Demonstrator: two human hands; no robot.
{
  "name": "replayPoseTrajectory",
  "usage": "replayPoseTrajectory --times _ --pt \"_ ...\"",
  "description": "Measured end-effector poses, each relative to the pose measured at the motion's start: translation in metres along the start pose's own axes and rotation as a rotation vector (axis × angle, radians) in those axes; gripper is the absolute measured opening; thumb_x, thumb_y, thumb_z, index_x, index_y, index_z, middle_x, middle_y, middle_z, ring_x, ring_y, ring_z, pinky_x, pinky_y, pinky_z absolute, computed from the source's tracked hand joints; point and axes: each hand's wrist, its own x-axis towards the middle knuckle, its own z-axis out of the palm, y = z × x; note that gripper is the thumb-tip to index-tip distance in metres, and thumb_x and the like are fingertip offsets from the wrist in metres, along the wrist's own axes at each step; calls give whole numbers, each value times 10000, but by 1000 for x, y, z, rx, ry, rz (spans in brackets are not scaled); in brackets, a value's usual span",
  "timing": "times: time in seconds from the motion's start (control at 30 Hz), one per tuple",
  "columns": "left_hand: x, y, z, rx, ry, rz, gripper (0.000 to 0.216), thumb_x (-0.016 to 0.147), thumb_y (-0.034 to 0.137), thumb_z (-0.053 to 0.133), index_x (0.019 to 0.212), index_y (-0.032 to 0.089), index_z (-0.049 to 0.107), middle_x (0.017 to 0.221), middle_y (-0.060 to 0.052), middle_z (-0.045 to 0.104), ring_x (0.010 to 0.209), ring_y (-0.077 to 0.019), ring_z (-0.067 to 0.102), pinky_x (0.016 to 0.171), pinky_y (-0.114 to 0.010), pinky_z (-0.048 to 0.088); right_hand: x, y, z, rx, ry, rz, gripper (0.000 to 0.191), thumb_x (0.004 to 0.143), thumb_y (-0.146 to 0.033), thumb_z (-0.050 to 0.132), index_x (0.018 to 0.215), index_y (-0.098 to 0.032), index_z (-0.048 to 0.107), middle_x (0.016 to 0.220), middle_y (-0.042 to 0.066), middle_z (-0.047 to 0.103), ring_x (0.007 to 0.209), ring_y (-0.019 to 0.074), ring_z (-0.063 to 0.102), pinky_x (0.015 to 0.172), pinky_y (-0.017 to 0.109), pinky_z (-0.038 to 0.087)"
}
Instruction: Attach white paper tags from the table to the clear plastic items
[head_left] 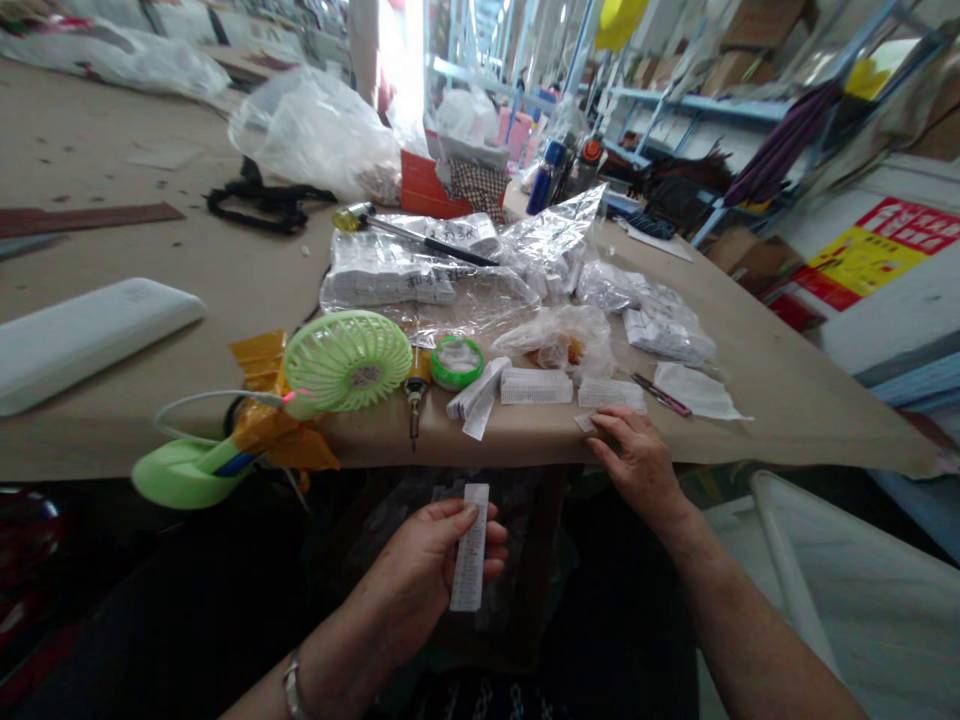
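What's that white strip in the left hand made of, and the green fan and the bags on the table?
The white strip in the left hand looks like thin printed paper or card: flat, matte. The green fan seems moulded plastic, smooth with a slotted grille. The bags look like clear glossy plastic film, crinkled and shiny. The right hand rests at the table edge.

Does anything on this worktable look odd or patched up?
Yes: the green desk fan near the table edge has yellow tape wadded around its neck, as if mended. Its base hangs past the edge.
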Motion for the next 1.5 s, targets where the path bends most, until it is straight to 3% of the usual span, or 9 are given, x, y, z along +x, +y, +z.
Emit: replayPoseTrajectory --times 0.17,0.37,0.6,0.73,0.9,1.03,1.1,1.23,1.5 --pt "0 -1 0 3 -2 5 76 787 151 609 841 98 603 696 -90 685 584 -159 654 584 -276 549 10 2 -7 75 -39 -3 230 826 -371 568 959 -202 648 993 81 649 956 236 584 867 412 467" --pt "0 -3 -2 -1 -1 14 72 797 151 594 837 93 605 692 -91 682 588 -167 658 571 -278 548 20 -7 -14 -86 -109 -71 231 859 -334 514 975 -189 651 965 82 659 898 232 595 805 368 476" --pt "-2 -4 -4 6 -15 20 75 800 151 585 846 95 602 699 -86 681 592 -165 653 572 -281 543 21 -1 -7 -182 -73 -129 219 886 -253 456 962 -186 650 926 81 665 853 218 606 769 333 468" --pt "-5 -1 -3 -5 -15 22 67 794 147 591 831 93 604 695 -90 675 593 -166 652 570 -276 539 22 -2 -10 -93 -31 -90 219 887 -260 458 899 -188 665 879 75 665 825 211 612 739 331 485" --pt "-8 0 -2 -11 -58 11 94 816 142 547 836 85 619 695 -102 669 568 -156 633 576 -288 533 8 -59 -18 251 191 -181 189 840 -176 538 974 -251 649 951 51 656 972 212 598 871 398 484" --pt "-8 0 -1 -100 -142 61 95 764 110 573 810 71 646 676 -82 654 553 -136 602 536 -245 487 -11 -120 -8 425 25 -478 195 824 -163 571 974 -260 648 967 40 671 1062 222 568 895 413 476" --pt "-8 1 -2 -139 -115 106 74 701 74 601 753 70 654 671 -70 652 561 -124 595 522 -211 446 -18 -138 2 431 -47 -573 171 837 -163 559 963 -231 650 973 43 678 1069 212 567 923 402 459" --pt "-9 2 -6 -170 -40 125 61 655 62 611 698 82 649 690 -66 659 594 -126 595 560 -218 429 -24 -146 16 401 -85 -605 165 867 -156 518 948 -212 651 978 41 682 1073 193 569 959 390 433" --pt "-3 0 -10 -201 -85 125 57 657 86 630 713 83 643 651 -39 616 628 -130 587 590 -224 429 -23 -147 16 372 -108 -620 164 872 -147 502 918 -200 650 954 40 685 1082 184 563 990 379 413"
